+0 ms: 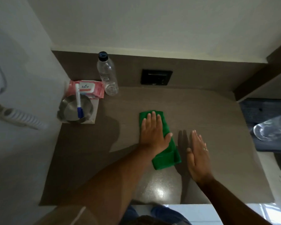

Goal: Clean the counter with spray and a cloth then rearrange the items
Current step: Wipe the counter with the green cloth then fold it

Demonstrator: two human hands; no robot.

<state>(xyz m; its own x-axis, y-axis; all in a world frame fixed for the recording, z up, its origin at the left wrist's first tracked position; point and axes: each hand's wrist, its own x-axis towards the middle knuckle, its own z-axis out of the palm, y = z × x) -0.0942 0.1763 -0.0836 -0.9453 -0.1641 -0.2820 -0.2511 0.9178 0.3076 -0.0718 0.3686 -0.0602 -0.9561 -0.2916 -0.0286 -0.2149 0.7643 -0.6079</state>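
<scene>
A folded green cloth [166, 155] lies in the middle of the brown counter [217, 127]. My left hand [153, 133] presses flat on the cloth's far half, fingers spread and pointing away from me. My right hand [198, 155] hovers edge-on just to the right of the cloth, fingers straight and together, a ring on one finger, holding nothing. At the back left stand a clear plastic bottle [107, 75] with a dark cap, a pink wet-wipes pack [88, 88], and a steel bowl [75, 109] with a blue-capped marker [78, 101] resting across it. No spray bottle is in view.
A black socket plate [156, 77] sits on the back wall above the counter. White walls close in the left side and the back. To the right, past the counter's edge, lie dark objects and a clear glass item [271, 129]. The counter's front edge runs near my body.
</scene>
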